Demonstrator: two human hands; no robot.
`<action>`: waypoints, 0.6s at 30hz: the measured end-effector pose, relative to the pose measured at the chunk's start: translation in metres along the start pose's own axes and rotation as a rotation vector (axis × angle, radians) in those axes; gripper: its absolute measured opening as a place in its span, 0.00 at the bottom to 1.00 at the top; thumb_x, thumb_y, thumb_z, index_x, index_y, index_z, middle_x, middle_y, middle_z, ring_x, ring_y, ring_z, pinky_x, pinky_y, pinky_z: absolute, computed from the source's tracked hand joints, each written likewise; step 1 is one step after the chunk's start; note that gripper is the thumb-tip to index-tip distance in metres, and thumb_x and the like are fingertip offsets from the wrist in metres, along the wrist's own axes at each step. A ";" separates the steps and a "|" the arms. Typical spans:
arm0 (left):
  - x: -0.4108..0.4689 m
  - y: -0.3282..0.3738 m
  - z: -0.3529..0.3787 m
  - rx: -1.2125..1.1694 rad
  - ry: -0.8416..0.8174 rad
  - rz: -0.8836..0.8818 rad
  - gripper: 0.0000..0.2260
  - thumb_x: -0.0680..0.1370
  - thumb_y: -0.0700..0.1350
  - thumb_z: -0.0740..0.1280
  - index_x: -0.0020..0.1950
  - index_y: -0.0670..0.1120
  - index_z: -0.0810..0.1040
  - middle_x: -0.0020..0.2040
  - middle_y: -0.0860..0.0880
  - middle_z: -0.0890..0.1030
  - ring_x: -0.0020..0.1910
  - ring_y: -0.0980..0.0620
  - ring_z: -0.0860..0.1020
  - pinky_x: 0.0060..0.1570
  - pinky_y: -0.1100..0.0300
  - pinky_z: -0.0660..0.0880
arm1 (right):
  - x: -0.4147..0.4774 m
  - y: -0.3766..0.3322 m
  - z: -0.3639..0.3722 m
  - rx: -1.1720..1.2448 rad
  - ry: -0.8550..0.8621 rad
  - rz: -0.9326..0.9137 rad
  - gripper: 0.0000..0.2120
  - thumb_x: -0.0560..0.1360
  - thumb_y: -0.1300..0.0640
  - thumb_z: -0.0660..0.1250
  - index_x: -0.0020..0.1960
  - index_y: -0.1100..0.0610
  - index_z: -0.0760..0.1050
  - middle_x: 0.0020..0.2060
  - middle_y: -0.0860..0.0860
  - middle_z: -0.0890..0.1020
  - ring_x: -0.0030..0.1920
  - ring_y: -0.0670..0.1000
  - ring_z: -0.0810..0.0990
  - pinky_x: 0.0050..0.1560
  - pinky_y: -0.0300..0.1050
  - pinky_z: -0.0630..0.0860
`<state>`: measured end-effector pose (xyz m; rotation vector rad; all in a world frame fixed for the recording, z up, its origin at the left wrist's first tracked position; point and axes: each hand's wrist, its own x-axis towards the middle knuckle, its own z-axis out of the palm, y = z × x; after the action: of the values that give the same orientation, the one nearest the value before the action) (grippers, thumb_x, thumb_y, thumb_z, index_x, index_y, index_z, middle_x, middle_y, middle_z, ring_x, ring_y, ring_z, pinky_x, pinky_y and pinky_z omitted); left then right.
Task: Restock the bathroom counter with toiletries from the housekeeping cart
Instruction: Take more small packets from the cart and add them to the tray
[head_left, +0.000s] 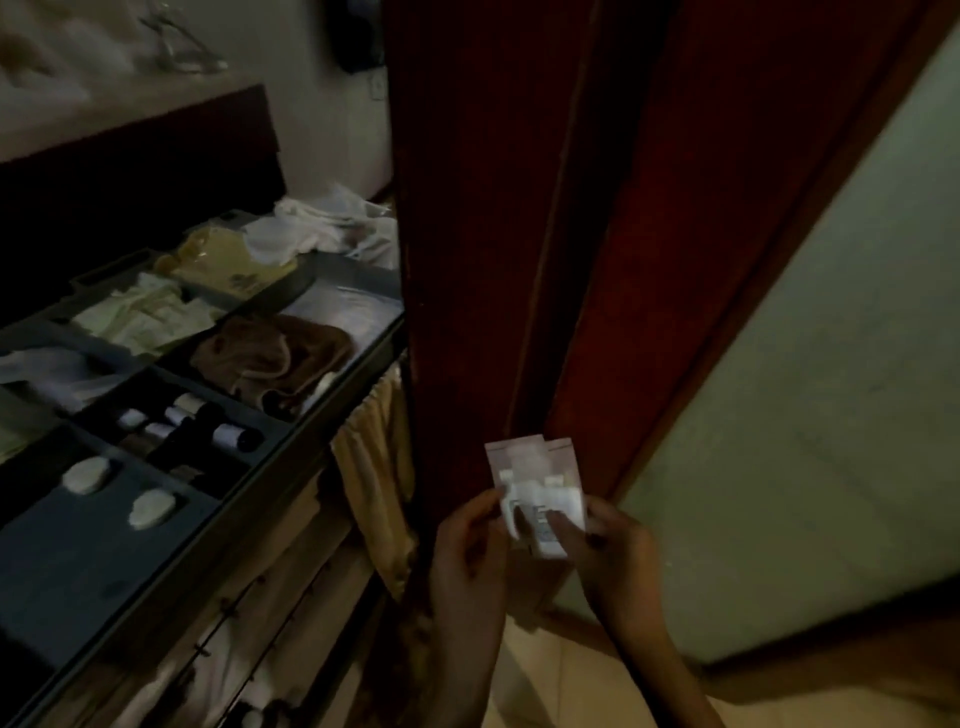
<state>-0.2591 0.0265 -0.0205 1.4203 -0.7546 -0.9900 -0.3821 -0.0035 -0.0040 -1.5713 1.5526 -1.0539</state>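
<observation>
Pale sachets (535, 483), several fanned together, pinched from opposite sides by the left hand (470, 545) and the right hand (615, 551), fingers and thumbs of both curled onto the lower edges; print on the packets too blurred to read. Held in the air in front of the dark red door frame (519, 234), just to the right of the housekeeping cart (280, 452) and clear of it. On the cart's top tray, in separate compartments: small bottles (228, 434) lying on their sides, two oval soaps (85, 474) nearer the viewer, a crumpled brown cloth (270, 353) farther back. Stage, as judged: picking from the cart apparently done for these sachets, carrying and setting out yet to come. Bathroom counter not in view, so no sign of anything placed there; bottles and soaps lying in the tray, possibly due for later trips.
</observation>
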 end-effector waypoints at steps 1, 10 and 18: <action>-0.004 0.000 0.012 0.026 -0.092 -0.032 0.11 0.76 0.53 0.68 0.57 0.56 0.80 0.55 0.55 0.81 0.56 0.55 0.79 0.53 0.55 0.79 | -0.005 0.005 -0.008 -0.033 0.047 -0.001 0.09 0.74 0.55 0.70 0.45 0.40 0.79 0.38 0.41 0.85 0.39 0.38 0.82 0.39 0.40 0.79; -0.082 -0.002 0.133 -0.029 -0.465 -0.169 0.06 0.78 0.45 0.65 0.54 0.50 0.79 0.43 0.55 0.84 0.46 0.58 0.82 0.41 0.66 0.77 | -0.070 0.046 -0.113 -0.436 0.243 -0.082 0.19 0.71 0.46 0.62 0.62 0.43 0.77 0.54 0.38 0.81 0.54 0.37 0.77 0.44 0.24 0.69; -0.187 -0.023 0.218 0.065 -0.573 -0.314 0.06 0.77 0.42 0.68 0.47 0.39 0.81 0.36 0.48 0.83 0.37 0.49 0.82 0.38 0.60 0.78 | -0.165 0.095 -0.240 -0.005 0.274 0.097 0.16 0.77 0.62 0.66 0.61 0.48 0.74 0.55 0.36 0.79 0.52 0.36 0.80 0.52 0.34 0.76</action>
<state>-0.5373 0.0999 -0.0072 1.3433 -0.9987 -1.6698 -0.6327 0.1730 0.0034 -1.3828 1.7940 -1.2518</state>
